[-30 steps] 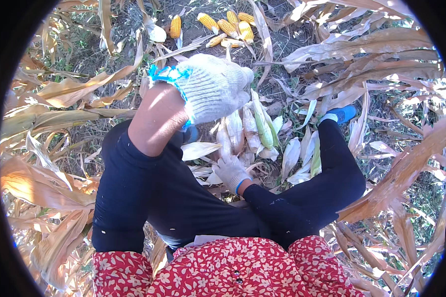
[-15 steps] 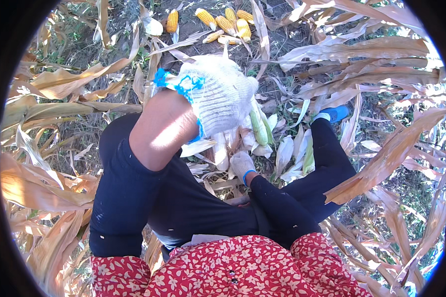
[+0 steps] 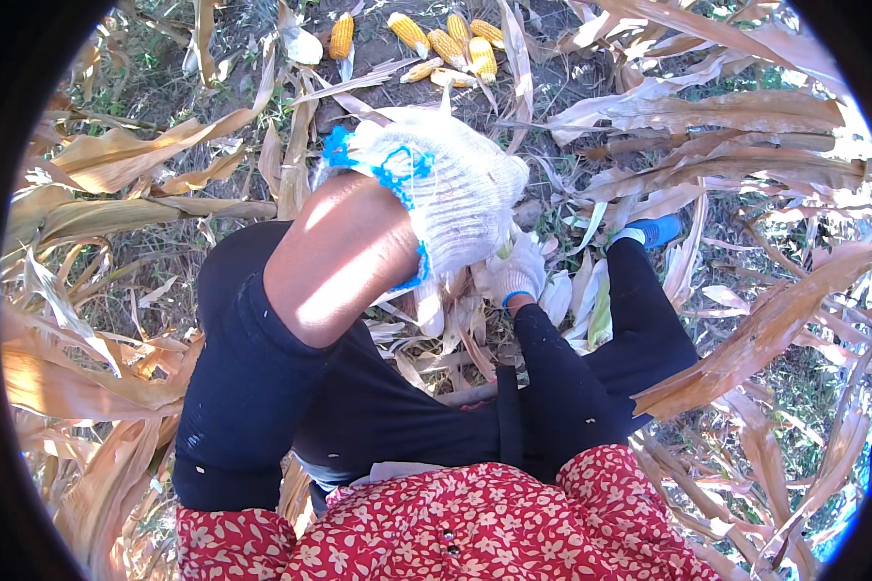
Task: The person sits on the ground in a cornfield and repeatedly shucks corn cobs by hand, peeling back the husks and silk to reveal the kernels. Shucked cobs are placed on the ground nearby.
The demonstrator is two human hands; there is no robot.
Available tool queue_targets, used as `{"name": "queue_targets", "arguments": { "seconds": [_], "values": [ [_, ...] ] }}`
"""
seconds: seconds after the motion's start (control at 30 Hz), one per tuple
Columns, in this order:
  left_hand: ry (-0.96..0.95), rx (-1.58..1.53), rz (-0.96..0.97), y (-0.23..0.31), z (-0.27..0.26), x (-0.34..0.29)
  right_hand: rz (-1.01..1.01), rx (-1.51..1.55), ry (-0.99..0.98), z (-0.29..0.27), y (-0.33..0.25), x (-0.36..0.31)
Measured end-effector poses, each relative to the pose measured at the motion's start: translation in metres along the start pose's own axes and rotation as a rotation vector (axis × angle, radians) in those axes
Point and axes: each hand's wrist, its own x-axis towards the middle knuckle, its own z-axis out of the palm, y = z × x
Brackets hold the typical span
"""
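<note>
Left hand (image 3: 455, 189), in a white knit glove, raised above pale corn husks (image 3: 572, 300); its grip cannot be told. Right hand (image 3: 515, 274), gloved, closed on the husks at centre. Yellow husked cobs (image 3: 446, 44) lie far on the ground.

Corn cobs (image 3: 446, 44) ahead — husks (image 3: 572, 295) between hands, stalks (image 3: 746, 126) right

Dry corn leaves (image 3: 746, 126) crowd both sides; bare ground (image 3: 378, 44) by the husked cobs (image 3: 446, 44) lies open.
</note>
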Motion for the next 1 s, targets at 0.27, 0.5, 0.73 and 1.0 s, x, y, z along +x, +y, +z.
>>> {"name": "queue_targets", "arguments": {
  "seconds": [0.27,0.5,0.73,1.0],
  "values": [
    [-0.26,0.011,-0.08,0.009,0.002,0.032,0.157,0.596,-0.774,-0.01,0.025,0.034],
    [-0.188,0.032,-0.2,0.016,0.006,0.061,-0.153,1.043,-0.809,-0.186,-0.037,0.079],
    [-0.069,-0.262,-0.371,0.018,0.01,0.09,-0.345,0.737,-0.174,-0.195,-0.039,0.087],
    [0.186,-0.743,-0.588,0.02,0.019,0.117,-0.369,0.69,0.315,-0.201,-0.055,0.108]
  ]
}}
